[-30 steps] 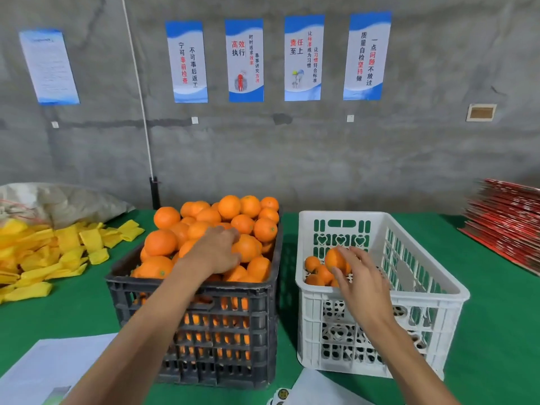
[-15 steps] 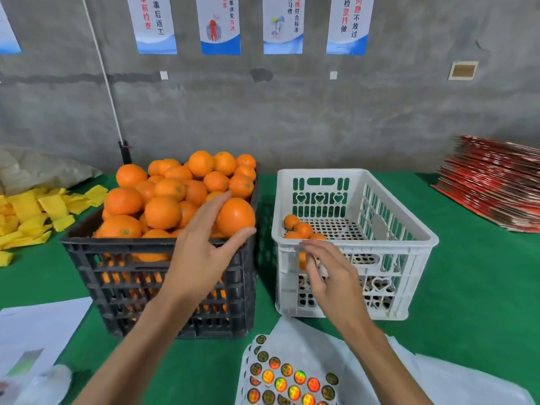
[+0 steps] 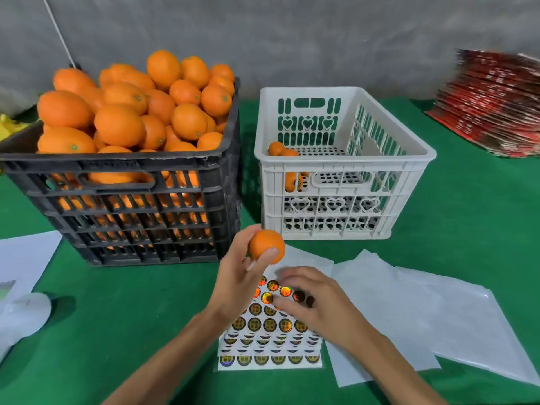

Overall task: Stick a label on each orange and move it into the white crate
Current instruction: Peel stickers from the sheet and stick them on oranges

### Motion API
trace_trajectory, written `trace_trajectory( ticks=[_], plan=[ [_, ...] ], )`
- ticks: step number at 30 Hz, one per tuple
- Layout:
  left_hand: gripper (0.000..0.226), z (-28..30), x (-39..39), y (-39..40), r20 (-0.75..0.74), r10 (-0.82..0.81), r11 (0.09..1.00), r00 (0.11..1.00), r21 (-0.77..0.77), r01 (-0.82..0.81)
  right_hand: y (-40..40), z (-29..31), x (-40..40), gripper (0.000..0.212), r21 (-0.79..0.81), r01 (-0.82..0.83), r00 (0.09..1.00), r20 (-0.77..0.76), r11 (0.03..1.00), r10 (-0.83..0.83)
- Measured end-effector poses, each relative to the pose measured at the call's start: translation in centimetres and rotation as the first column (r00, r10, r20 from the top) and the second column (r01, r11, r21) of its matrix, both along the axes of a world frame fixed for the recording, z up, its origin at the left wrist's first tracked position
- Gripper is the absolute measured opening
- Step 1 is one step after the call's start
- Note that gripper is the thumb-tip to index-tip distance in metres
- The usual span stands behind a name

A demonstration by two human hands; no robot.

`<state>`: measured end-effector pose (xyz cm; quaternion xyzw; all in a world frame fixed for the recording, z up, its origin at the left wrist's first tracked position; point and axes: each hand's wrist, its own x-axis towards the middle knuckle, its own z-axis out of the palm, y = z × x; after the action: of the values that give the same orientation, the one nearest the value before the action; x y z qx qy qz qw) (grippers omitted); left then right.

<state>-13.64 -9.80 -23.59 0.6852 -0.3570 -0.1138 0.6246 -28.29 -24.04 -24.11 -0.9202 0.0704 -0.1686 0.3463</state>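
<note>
My left hand (image 3: 238, 280) grips one orange (image 3: 266, 245) in its fingertips, just above the top edge of the label sheet (image 3: 270, 340). My right hand (image 3: 317, 302) lies on that sheet of round shiny labels, fingertips curled down onto the upper rows; whether a label is between them I cannot tell. A black crate (image 3: 140, 206) heaped with oranges (image 3: 131, 112) stands at the left. To its right is the white crate (image 3: 344, 168), with a few oranges (image 3: 287, 168) in its near-left corner.
Used white backing sheets (image 3: 415, 311) lie on the green table to the right of the labels. A stack of red flattened cartons (image 3: 493, 103) sits far right. White paper (image 3: 23, 258) and a pale rounded object (image 3: 22, 317) lie at the left edge.
My left hand lifted an orange out of the black crate and brought it down over the label sheet. My right hand left the white crate and dropped onto the labels. The view tilted downward.
</note>
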Motion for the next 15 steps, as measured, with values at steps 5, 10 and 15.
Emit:
trace_trajectory(
  ticks=[5,10,15],
  plan=[
    [0.053,-3.1,-0.8,0.2,-0.091,0.039,0.995,0.995,0.097,-0.03,0.4,-1.4,-0.2,0.086,-0.127,-0.033,0.985,-0.17,0.991,0.011],
    [0.055,-3.7,-0.6,0.1,-0.16,0.045,0.996,0.986,0.085,-0.032,0.3,-2.0,-0.2,0.067,-0.076,0.01,0.992,-0.126,0.997,-0.02],
    [0.057,-3.9,-0.7,0.2,-0.151,0.058,0.994,0.987,0.097,-0.044,0.4,-2.2,0.0,0.061,-0.121,0.02,0.995,-0.092,0.992,-0.031]
  ],
)
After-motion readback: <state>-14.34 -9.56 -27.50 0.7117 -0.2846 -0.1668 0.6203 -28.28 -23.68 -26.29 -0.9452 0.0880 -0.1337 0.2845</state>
